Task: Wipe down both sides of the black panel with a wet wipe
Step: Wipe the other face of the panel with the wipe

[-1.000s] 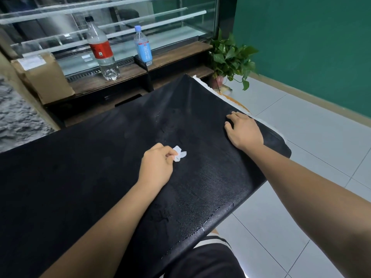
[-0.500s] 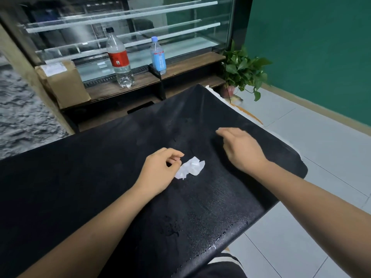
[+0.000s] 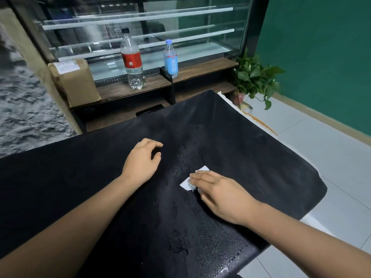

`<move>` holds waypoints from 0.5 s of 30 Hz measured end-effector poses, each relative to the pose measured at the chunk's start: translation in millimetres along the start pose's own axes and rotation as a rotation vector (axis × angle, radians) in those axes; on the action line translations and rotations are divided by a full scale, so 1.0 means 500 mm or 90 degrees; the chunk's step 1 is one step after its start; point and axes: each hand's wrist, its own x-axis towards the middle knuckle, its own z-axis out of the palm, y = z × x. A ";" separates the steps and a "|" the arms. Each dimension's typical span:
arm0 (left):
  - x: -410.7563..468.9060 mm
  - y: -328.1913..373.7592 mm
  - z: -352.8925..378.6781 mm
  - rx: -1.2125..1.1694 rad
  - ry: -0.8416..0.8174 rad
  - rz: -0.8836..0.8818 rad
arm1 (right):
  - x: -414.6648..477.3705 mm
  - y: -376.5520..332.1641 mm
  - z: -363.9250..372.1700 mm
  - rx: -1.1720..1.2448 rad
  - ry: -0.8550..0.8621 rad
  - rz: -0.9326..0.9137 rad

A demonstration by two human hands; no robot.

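Black and faintly grainy, the panel (image 3: 251, 149) lies flat with one broad face up, its rounded near corner overhanging the pale tiled floor (image 3: 321, 157). Beads of water shine along its near edge, so I judge that this part has already been wiped. A small white wet wipe (image 3: 204, 169), thin and creased, sits on the middle of that face. The right hand (image 3: 222, 195) covers most of it, with the fingers (image 3: 200, 175) straight and close together, pressing it flat rather than pinching it, probably so the whole sheet drags across the surface. The left hand (image 3: 141, 162) rests on the panel just to the left, fingers loosely curled and holding nothing, likely steadying the sheet against sliding. The underside is hidden and looks not yet done. Behind, a wooden shelf (image 3: 200, 70) carries two clear plastic bottles, one red-labelled (image 3: 131, 61) and one blue-labelled (image 3: 170, 59), beside a cardboard box (image 3: 75, 81) and a leafy plant (image 3: 255, 77).
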 end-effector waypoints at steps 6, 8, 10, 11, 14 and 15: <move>0.068 -0.034 0.009 0.088 -0.009 0.007 | 0.011 -0.032 0.022 0.020 -0.020 -0.046; 0.090 -0.046 0.013 0.114 -0.021 0.005 | 0.017 -0.038 0.032 0.025 -0.029 -0.074; 0.104 -0.062 0.020 0.152 -0.042 -0.003 | 0.022 -0.039 0.036 0.023 -0.027 -0.101; 0.108 -0.069 0.023 0.170 -0.054 -0.009 | 0.025 -0.038 0.037 0.024 -0.021 -0.108; 0.111 -0.089 0.032 0.190 -0.067 -0.029 | 0.034 -0.029 0.038 0.024 -0.007 -0.112; 0.111 -0.093 0.034 0.192 -0.063 -0.032 | 0.039 -0.023 0.037 0.020 -0.005 -0.112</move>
